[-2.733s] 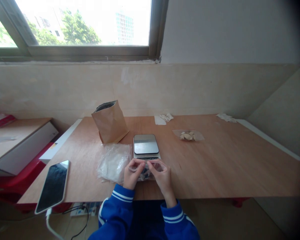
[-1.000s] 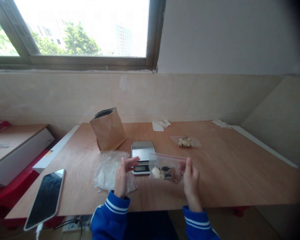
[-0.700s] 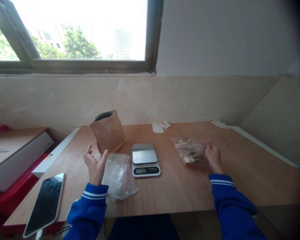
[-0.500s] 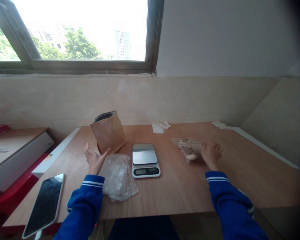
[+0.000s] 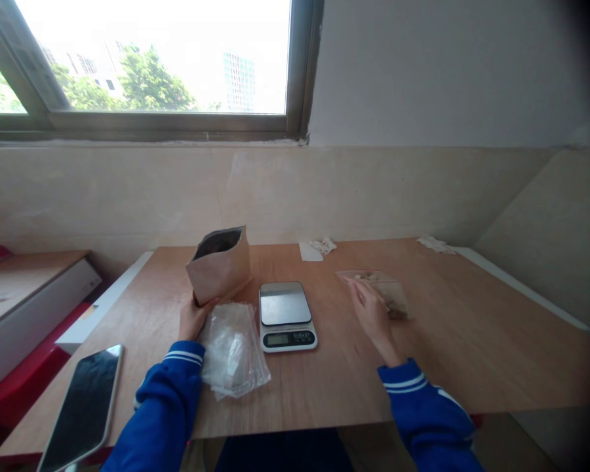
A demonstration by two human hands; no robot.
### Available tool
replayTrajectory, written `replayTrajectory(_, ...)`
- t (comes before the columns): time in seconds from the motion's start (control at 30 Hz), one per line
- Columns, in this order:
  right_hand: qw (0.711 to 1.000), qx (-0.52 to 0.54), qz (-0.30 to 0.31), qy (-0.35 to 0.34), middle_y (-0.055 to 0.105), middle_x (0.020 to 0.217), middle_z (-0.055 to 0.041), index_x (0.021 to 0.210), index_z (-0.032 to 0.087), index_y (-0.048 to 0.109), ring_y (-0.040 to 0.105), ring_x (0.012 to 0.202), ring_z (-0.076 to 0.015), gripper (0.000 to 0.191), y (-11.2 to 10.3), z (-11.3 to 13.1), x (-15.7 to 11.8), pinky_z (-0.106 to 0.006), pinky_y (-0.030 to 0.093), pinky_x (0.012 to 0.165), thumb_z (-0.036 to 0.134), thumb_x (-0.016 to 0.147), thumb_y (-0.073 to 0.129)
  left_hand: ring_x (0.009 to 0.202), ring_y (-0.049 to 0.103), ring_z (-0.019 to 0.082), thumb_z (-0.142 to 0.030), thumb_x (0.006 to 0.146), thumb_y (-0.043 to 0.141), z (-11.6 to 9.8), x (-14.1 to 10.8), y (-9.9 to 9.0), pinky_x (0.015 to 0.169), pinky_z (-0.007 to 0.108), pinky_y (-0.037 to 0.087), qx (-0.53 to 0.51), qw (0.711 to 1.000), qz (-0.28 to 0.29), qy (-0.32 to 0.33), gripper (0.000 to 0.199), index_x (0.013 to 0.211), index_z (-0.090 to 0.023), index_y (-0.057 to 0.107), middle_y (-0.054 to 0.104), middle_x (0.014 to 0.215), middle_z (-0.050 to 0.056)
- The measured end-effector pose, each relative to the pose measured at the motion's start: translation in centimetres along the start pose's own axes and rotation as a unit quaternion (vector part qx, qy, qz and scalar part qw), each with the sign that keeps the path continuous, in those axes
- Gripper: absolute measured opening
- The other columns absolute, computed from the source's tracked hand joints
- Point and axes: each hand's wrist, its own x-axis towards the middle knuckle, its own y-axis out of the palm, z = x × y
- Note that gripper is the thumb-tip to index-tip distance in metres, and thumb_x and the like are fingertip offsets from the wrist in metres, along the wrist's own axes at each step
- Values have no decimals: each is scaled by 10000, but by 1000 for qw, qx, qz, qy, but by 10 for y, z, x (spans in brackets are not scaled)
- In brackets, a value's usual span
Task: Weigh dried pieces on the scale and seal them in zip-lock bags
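My left hand (image 5: 193,318) is at the lower left of a brown paper pouch (image 5: 221,272), its thumb along the bottom front edge. Some of its fingers are hidden behind the pouch, which stands with its mouth gaping. My right hand (image 5: 371,311) reaches over a clear zip bag (image 5: 397,296) holding pale pieces. Its fingers are stretched out toward the upper left, close together, with nothing visible in them. A stack of clear plastic zip bags (image 5: 233,354) lies beside my left wrist. Between the hands stands a white kitchen scale (image 5: 286,308) with a bare metal plate.
A charging phone (image 5: 83,406) lies at the table's left edge. Crumpled white paper (image 5: 322,246) sits at the back, and another crumpled piece (image 5: 435,245) at the back right. A second, lower table (image 5: 34,278) stands to the left, beneath the window (image 5: 167,65).
My left hand has closed in on the paper pouch, which has turned and shifted slightly right, its mouth wider. My right hand has moved left from the zip bag's right end to over its front.
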Motion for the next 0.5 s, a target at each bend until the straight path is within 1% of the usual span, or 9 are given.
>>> replayTrajectory(0.07,995,79,38,-52,709,1001,-64,1123,251,667,621,941,-231,390,0,49,-1,-383,454,881,441,943,378,981,627,306,-450,654,667,-2,-3,-1,845,383,492,-9,1000,2,17,522,1075,-145,614,698,1045,89)
replayTrajectory(0.13,983,130,81,-106,720,920,-37,1114,281,674,619,835,-206,324,0,95,-4,-346,471,802,409,940,432,993,624,285,-405,668,650,-7,-7,-3,859,369,491,-16,999,14,38,500,1104,-165,604,696,1045,65)
replayTrajectory(0.17,973,154,96,-140,720,907,-31,1090,281,685,612,812,-197,302,1,114,-6,-334,473,782,388,941,444,1001,622,275,-383,686,633,-10,-10,-4,867,362,488,-21,998,21,50,478,1113,-170,602,692,1052,60)
replayTrajectory(0.23,955,185,110,-202,708,890,-34,995,265,712,599,838,-193,313,1,143,-8,-334,470,795,346,958,413,1009,620,258,-348,724,594,-15,-14,-6,885,353,477,-31,996,30,76,423,1107,-169,608,684,1067,65)
replayTrajectory(0.3,946,186,113,-240,688,882,-49,952,242,712,589,876,-195,349,4,161,-7,-341,467,818,321,971,373,1015,618,247,-324,749,566,-17,-17,-6,898,349,467,-37,994,34,94,391,1104,-167,611,677,1081,71)
replayTrajectory(0.37,948,156,123,-248,676,912,-63,984,219,688,587,913,-202,324,9,171,-6,-349,467,843,305,969,376,1027,613,244,-313,757,553,-17,-19,-6,903,349,460,-32,994,35,99,384,1111,-174,608,669,1100,71)
replayTrajectory(0.43,953,113,153,-235,673,942,-72,1015,201,657,596,928,-209,268,16,173,-5,-350,477,840,285,956,409,1036,611,248,-313,757,552,-16,-19,-5,903,354,460,-27,995,40,92,397,1127,-179,602,665,1114,72)
replayTrajectory(0.5,957,76,190,-207,671,958,-87,1009,180,641,612,929,-220,226,25,171,-7,-351,497,811,249,937,439,1044,611,253,-317,757,555,-16,-19,-5,907,362,461,-28,995,43,86,400,1130,-179,602,662,1125,78)
